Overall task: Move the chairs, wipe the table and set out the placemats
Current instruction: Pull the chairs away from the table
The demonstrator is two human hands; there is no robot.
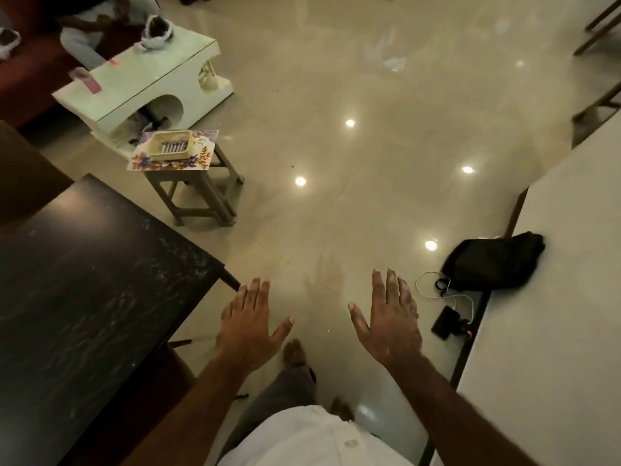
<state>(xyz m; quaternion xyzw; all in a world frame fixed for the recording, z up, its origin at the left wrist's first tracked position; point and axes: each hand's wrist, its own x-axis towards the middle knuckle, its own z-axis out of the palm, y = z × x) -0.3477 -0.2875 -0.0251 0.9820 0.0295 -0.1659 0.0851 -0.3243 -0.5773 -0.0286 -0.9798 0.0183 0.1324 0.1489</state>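
Observation:
The dark table (84, 280) fills the lower left, its glossy top streaked with faint marks. A stack of floral placemats (201, 156) lies on a small stool (198, 196) beyond the table's far corner, with a cream tray (169, 146) on top. Part of a brown chair (23, 173) shows at the left edge, behind the table. My left hand (250, 326) hovers flat, fingers spread, just right of the table's corner, holding nothing. My right hand (386, 321) hovers beside it over the floor, also flat and empty.
A white coffee table (141, 79) stands at the back left, with a seated person behind it. At the right runs a white counter (554, 297). A black bag (494, 260), a cable and a phone (445, 322) lie on the floor by it. Chair legs (598, 28) show at top right.

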